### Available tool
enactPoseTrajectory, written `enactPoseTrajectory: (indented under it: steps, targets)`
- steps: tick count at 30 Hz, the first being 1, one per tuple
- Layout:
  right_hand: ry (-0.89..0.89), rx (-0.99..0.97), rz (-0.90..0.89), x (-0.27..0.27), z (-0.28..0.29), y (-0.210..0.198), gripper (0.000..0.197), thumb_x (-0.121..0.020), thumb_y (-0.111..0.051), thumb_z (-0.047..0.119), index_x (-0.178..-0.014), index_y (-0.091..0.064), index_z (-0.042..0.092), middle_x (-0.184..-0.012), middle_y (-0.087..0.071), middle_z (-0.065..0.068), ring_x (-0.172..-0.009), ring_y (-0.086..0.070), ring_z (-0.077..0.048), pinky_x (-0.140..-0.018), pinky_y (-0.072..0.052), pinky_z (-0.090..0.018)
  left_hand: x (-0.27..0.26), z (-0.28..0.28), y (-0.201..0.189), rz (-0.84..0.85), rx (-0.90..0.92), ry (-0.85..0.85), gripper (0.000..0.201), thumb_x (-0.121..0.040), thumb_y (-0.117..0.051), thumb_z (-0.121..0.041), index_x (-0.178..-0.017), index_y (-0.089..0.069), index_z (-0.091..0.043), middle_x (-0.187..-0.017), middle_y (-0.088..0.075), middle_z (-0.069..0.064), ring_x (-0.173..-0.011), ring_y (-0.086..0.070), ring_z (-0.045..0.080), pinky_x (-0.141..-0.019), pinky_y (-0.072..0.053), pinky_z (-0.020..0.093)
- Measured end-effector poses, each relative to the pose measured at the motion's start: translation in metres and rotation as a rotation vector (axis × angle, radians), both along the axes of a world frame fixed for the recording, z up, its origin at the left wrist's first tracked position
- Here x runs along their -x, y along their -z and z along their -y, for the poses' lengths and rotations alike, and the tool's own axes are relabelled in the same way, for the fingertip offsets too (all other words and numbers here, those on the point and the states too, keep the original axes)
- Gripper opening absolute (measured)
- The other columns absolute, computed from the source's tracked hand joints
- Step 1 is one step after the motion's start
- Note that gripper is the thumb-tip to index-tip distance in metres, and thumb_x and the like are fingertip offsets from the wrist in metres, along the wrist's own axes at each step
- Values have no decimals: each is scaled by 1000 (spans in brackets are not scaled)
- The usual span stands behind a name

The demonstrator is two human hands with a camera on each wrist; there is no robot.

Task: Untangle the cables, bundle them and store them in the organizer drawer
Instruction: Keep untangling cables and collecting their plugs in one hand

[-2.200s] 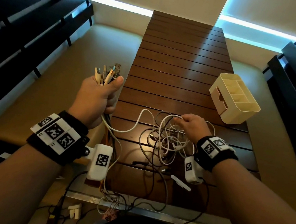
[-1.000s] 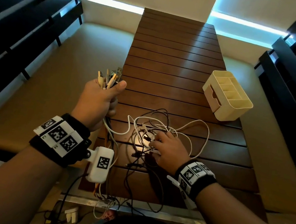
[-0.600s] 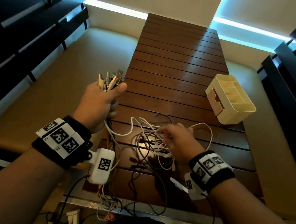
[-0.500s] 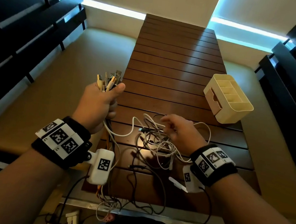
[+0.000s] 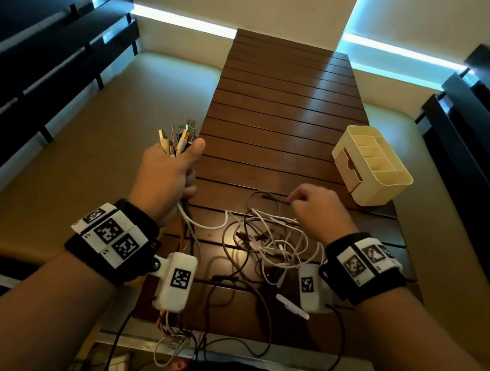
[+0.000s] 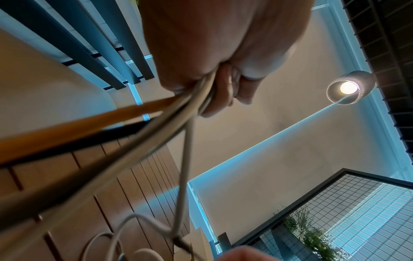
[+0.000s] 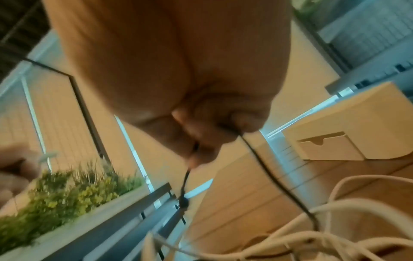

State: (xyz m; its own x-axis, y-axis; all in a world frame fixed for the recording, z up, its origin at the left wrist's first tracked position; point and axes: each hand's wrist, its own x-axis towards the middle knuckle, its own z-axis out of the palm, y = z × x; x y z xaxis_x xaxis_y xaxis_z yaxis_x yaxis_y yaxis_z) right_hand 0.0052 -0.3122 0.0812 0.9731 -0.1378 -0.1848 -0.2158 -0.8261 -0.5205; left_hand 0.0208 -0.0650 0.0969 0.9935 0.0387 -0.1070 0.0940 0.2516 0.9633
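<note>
Cables (image 5: 263, 245) tangled on table (image 5: 281, 102); left hand (image 5: 164, 173) fists gathered plug ends, right hand (image 5: 318, 210) pinches dark cable (image 5: 270, 198). Draw slowly, follow strand out, avoid tightening knot.

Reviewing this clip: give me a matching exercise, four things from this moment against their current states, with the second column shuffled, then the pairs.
Things:
1. left hand
2. right hand
3. organizer drawer
4. tangle of cables

States:
A. closed, nothing stored yet
B. lies on the slatted table
C. grips a bunch of cable ends, plugs upward
D. pinches a thin black cable

Pairs: 1-C, 2-D, 3-A, 4-B
</note>
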Motion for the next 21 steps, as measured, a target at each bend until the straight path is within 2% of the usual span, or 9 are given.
enactPoseTrajectory:
  steps: [3,6,9,13,17,21]
  targets:
    - [158,29,149,-2,3,-6,18,-90,-47,31,-88,-64,25,-91,-64,-1,-85,-61,-22,-81,-55,-43,0,1,0,-5,-9,-36,26,-99,-59,-22,-77,-45,-21,-62,-23,1,-49,-18,13,-46,-19,27]
    - [208,-121,232,-2,6,-4,16,-90,-48,28,-80,-61,24,-84,-63,0,-81,-60,-22,-78,-56,-47,1,4,0,3,5,-36,26,-99,-59,-22,-77,-44,-21,-63,-21,2,-48,-18,13,-45,-19,26]
    - [166,-308,287,2,6,-4,18,-93,-50,20,-82,-65,22,-80,-63,4,-80,-61,-19,-75,-56,-43,2,5,-2,7,-2,-31,26,-98,-59,-23,-78,-43,-20,-62,-22,1,-47,-18,13,-44,-19,26]
    - [42,-527,270,11,6,-4,17,-91,-57,5,-87,-66,18,-80,-64,1,-73,-61,-9,-69,-52,-29,2,7,-1,3,-6,-20,27,-98,-59,-23,-77,-42,-20,-60,-23,-1,-47,-19,12,-44,-19,26]
    - [-65,-543,293,12,7,5,17,-91,-66,8,-90,-68,24,-94,-71,-6,-91,-67,-23,-84,-56,-34,1,8,-1,6,8,-12,29,-98,-60,-23,-75,-42,-20,-58,-24,-2,-45,-19,11,-43,-19,24]
    - [-44,-608,321,11,6,7,19,-90,-68,6,-91,-69,24,-94,-72,-4,-93,-70,-20,-85,-57,-33,1,8,-1,-1,1,-15,27,-97,-60,-23,-77,-43,-20,-58,-25,-2,-46,-20,11,-44,-20,25]
